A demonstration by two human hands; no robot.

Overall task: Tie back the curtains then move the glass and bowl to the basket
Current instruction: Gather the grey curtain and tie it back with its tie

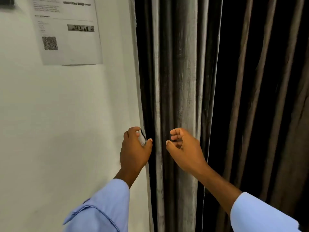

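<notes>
A grey pleated curtain (177, 81) hangs closed over the right two thirds of the view, its folds running from twelve o'clock down to six o'clock; further right the folds sink into deep shadow. Its left edge lies against a white wall (58, 123).

The left hand (135, 148), at about seven o'clock from the centre, grips that left edge of the curtain: the fingers curl round the hem and the thumb points right across the fabric. A small pale piece with a dark stripe shows between the fingers; what it is cannot be told.

The right hand (182, 148), just right of the left and apart from it, hovers in front of the middle folds at about six o'clock. Its fingers are curled in and the thumb reaches left; it holds nothing that shows, and whether it touches the fabric cannot be told.

Both forearms come up from the bottom edge in light blue sleeves (107, 210).

A printed sheet (66, 30) with blurred text, a small photo and a QR code hangs on the wall at eleven o'clock.
</notes>
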